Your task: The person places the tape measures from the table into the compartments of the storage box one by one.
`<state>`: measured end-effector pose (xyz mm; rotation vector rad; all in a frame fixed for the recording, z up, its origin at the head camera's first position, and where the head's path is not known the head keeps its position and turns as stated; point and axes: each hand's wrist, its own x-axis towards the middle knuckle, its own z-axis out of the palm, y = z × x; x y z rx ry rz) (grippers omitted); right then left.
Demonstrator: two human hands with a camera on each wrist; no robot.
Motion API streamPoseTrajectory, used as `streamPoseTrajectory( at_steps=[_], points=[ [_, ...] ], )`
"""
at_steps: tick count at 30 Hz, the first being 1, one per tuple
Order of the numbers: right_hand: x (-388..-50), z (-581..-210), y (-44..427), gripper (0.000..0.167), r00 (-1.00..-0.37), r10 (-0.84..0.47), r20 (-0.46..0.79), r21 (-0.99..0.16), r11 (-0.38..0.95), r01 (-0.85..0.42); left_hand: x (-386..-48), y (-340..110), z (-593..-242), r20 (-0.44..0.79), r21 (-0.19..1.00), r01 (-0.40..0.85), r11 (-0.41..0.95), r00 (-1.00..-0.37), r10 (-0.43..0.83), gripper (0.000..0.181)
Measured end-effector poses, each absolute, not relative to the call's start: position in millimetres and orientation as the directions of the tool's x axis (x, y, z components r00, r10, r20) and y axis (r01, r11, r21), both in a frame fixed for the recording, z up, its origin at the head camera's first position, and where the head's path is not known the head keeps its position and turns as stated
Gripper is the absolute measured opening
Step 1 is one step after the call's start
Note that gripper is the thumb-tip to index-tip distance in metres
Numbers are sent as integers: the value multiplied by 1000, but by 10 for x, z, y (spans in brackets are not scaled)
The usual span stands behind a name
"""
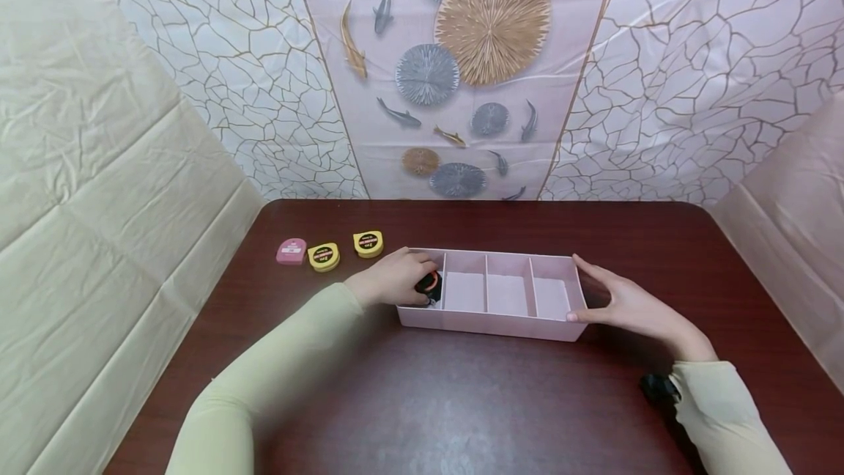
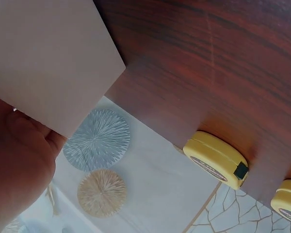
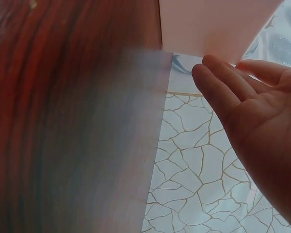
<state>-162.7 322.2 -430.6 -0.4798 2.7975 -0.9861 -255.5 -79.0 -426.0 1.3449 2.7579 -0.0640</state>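
A pale pink divided box stands on the table, with several compartments in a row. My left hand reaches over its left end and holds a black tape measure with an orange ring in the leftmost compartment. Part of the tape measure is hidden by the fingers. In the left wrist view, the hand is partly behind the box's outer wall. At the opposite end, my right hand touches the box, its thumb at the front rim and its straight fingers by the back corner.
Left of the box lie a pink tape measure and two yellow ones, the nearer yellow tape measure beside the pink one and the other yellow tape measure closer to the box. A patterned cloth hangs behind the dark wooden table.
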Motion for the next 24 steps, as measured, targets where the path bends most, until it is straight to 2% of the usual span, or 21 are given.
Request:
streamPoseTrajectory(
  at_steps=[6,14,24],
  points=[
    [-1633,-4290,3223,108,-939,-344,-33,-629,737,-248,-2555,-794,-4273,-73,-6,786,618,-617,784,53],
    [-1618,-4299,3273,95,-904,-427,-27,-758,598,-260,-2558,-790,-4262,-89,11,782,623,-620,780,54],
    [-1642,-4314,3285,92,-897,-442,-25,-767,583,-267,-2549,-789,-4260,-92,-1,778,628,-625,775,54]
  ],
)
